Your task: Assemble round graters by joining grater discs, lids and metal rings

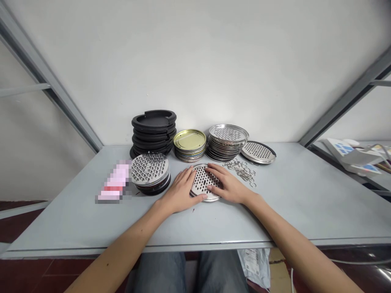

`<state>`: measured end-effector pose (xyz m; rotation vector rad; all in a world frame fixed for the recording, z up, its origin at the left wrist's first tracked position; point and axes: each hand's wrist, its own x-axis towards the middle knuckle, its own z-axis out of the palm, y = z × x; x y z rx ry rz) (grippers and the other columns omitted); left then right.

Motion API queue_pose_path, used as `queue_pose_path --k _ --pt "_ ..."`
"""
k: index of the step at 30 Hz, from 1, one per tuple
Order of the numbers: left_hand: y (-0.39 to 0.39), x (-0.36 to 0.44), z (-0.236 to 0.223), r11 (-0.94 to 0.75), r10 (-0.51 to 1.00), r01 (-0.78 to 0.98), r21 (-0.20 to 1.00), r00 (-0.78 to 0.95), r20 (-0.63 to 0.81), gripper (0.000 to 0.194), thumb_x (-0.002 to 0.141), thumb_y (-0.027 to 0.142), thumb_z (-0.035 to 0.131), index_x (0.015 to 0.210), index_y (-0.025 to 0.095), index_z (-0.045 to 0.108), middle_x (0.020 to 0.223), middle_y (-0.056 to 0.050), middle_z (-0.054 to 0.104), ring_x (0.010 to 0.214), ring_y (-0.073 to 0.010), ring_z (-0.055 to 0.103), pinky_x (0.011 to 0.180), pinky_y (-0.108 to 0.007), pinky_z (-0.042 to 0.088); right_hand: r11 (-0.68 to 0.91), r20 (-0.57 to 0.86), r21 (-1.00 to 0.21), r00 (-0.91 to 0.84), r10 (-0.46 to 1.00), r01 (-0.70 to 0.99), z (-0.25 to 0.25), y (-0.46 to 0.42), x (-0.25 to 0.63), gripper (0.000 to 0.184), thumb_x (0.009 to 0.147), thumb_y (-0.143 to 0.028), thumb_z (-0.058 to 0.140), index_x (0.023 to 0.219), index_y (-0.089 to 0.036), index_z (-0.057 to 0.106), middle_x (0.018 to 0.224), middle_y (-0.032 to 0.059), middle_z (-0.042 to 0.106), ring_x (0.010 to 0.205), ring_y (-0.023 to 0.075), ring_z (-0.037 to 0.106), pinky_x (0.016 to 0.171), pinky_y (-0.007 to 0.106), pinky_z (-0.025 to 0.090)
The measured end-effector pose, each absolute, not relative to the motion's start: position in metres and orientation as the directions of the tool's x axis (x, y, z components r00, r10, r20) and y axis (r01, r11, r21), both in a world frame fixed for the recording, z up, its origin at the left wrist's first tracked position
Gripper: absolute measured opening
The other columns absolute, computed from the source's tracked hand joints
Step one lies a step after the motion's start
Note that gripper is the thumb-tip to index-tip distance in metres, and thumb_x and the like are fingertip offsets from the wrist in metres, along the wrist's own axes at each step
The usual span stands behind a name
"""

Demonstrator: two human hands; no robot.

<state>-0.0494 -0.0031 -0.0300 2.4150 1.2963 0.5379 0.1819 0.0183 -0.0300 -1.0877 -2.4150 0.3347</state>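
A round metal grater plate (204, 181) with many small slots lies on the table in front of me. My left hand (183, 189) rests along its left side, with the fingers at the far left rim and the thumb on the near edge. From the right, my right hand (230, 185) holds it with the fingers over the far rim and the thumb on the slotted face. The hands hide both side edges of the plate. To the left, another grater plate (149, 169) with raised teeth tops a low stack. Several small metal rings and clips (242, 170) lie loose to the right.
Along the back stand stacked black rings (154, 132), gold-coloured round lids (190, 140) and perforated metal plates (229, 133). A black-edged grater (259, 152) leans at the right. A blurred pink item (114, 181) lies left on the grey table (76, 219). Metal posts flank both sides.
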Motion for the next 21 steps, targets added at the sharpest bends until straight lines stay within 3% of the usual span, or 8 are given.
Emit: queue_pose_path --k 21 --pt "-0.002 -0.051 -0.0308 -0.534 0.836 0.684 0.498 0.514 0.191 0.082 0.078 0.057 0.059 0.143 0.017 0.028 0.153 -0.015 0.023 0.141 -0.0311 0.021 0.115 -0.049 0.023 0.651 0.377 -0.414 -0.531 0.759 0.636 -0.029 0.0195 0.1821 0.049 0.088 -0.043 0.052 0.129 -0.015 0.051 0.137 0.0169 0.047 0.128 0.0283 0.044 0.108 0.048 0.036"
